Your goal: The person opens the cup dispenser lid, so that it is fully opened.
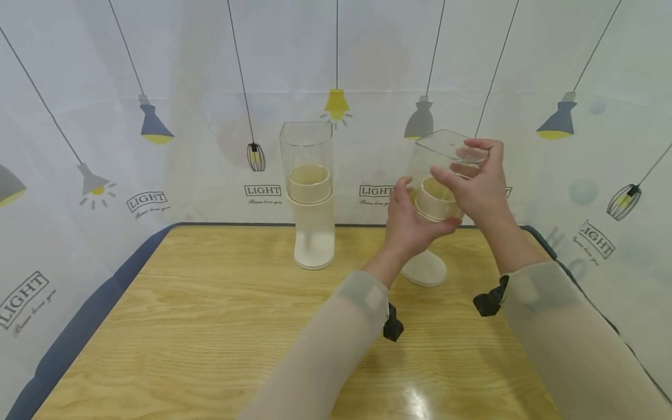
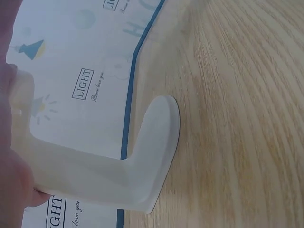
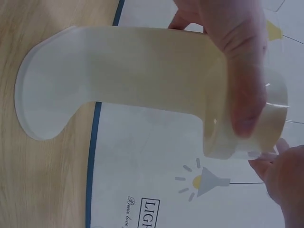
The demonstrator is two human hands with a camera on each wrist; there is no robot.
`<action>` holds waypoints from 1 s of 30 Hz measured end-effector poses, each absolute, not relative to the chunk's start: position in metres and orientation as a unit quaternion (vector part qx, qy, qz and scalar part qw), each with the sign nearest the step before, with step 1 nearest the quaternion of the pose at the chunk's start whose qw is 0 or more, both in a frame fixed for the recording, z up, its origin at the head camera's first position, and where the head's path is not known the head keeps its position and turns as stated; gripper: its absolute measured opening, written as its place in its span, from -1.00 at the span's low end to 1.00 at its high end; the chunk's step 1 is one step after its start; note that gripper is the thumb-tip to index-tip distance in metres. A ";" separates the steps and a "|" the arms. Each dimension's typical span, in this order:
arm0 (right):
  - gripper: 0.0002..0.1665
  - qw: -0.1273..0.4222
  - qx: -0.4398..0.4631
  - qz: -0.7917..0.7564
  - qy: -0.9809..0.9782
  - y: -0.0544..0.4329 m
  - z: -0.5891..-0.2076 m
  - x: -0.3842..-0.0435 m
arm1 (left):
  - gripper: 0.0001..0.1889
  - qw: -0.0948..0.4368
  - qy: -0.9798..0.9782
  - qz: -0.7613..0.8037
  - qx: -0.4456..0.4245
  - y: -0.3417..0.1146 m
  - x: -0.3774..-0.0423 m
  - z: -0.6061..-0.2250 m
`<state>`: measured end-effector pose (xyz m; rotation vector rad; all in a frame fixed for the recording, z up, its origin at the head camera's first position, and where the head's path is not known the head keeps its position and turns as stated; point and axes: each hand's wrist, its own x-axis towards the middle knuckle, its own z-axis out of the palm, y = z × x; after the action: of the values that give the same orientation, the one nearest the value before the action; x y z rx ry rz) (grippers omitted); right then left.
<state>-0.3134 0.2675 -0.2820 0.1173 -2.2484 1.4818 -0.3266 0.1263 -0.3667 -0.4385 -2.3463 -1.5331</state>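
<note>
A cream stand with a round foot (image 1: 424,269) rises on the right side of the table into a ring-shaped collar (image 1: 434,204). My left hand (image 1: 412,224) grips this collar, its thumb lying across the ring in the right wrist view. A clear, square-topped plastic container (image 1: 440,143) sits tilted above the collar. My right hand (image 1: 480,186) holds the container between thumb and fingers near its upper edge. In the left wrist view the curved stand (image 2: 85,168) shows from the side, its foot on the wood.
A matching cream stand (image 1: 315,224) with a clear container (image 1: 307,137) in its collar stands upright to the left. Behind the wooden table (image 1: 210,326) hangs a white cloth printed with lamps (image 1: 205,116). Dark blue edging (image 1: 100,309) runs along the table's sides.
</note>
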 end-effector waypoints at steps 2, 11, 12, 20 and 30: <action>-0.04 0.213 0.039 0.536 -0.816 0.268 -0.279 -0.313 | 0.32 0.152 -0.819 -0.532 -0.152 0.126 -0.327 -0.366; -0.03 0.166 0.059 0.462 -0.869 0.279 -0.257 -0.305 | 0.30 0.139 -0.826 -0.524 -0.157 0.124 -0.328 -0.364; -0.04 0.161 0.057 0.454 -0.875 0.281 -0.255 -0.304 | 0.30 0.138 -0.827 -0.521 -0.158 0.124 -0.328 -0.364; -0.13 0.172 0.032 0.444 -0.879 0.281 -0.253 -0.304 | 0.31 0.130 -0.827 -0.522 -0.160 0.121 -0.329 -0.363; -0.13 0.181 0.021 0.451 -0.874 0.277 -0.250 -0.303 | 0.32 0.117 -0.819 -0.533 -0.177 0.117 -0.331 -0.362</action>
<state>-0.3032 0.2773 -0.2499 0.0586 -2.4691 1.2728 -0.3306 0.1166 -0.3615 -0.5173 -2.3985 -1.5595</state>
